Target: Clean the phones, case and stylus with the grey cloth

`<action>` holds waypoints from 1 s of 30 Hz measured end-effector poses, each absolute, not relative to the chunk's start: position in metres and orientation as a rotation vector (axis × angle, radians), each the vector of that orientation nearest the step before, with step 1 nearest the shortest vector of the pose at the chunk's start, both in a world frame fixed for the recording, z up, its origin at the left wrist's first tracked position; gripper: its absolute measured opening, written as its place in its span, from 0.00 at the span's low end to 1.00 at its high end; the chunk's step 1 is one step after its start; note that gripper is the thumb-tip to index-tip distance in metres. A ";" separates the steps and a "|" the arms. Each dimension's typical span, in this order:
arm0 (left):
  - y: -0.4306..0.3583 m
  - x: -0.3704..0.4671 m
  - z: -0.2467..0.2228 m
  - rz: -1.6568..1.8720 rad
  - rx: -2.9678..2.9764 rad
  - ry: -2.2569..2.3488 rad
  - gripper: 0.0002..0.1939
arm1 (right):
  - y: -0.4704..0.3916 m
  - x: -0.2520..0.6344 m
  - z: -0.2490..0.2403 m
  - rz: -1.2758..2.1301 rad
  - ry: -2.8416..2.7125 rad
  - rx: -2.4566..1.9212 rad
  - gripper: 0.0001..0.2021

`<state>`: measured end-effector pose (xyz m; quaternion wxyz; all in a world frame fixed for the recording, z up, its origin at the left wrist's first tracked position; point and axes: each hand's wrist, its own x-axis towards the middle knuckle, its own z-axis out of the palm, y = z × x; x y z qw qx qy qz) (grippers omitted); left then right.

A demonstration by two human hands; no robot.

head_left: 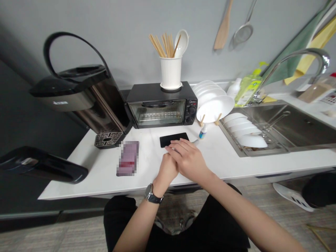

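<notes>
Both my hands meet above the front of the white counter (217,157). My right hand (190,159) lies across my left hand (169,168), its fingers stretched out and slightly bent. The fingers of my left hand are mostly hidden under it, so whether they hold anything does not show. A watch (151,193) is on my left wrist. Just beyond my fingertips lies a black phone-like slab (172,139), partly covered by my right hand. Behind it to the right stands a small white bottle with a blue label (203,132). A pixelated purple rectangle (128,157) is to the left.
A black toaster oven (161,108) carries a white chopstick holder (170,71). The large dispenser (89,101) and a dark cylindrical object (44,166) stand left. Plates (216,106), a dish rack with bowls (245,129) and a sink (301,129) are right. A person's shoe (294,197) shows below.
</notes>
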<state>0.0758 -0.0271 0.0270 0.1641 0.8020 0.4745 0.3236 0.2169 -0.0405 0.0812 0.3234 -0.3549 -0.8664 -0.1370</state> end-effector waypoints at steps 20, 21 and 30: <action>-0.031 0.074 0.035 0.938 2.284 1.385 0.13 | -0.032 0.233 0.084 -0.199 -2.153 -1.156 0.22; -0.031 0.074 0.034 0.914 2.297 1.399 0.12 | -0.035 0.229 0.084 -0.210 -2.177 -1.090 0.22; -0.029 0.074 0.030 0.917 2.327 1.373 0.11 | -0.033 0.230 0.082 -0.208 -2.206 -1.061 0.22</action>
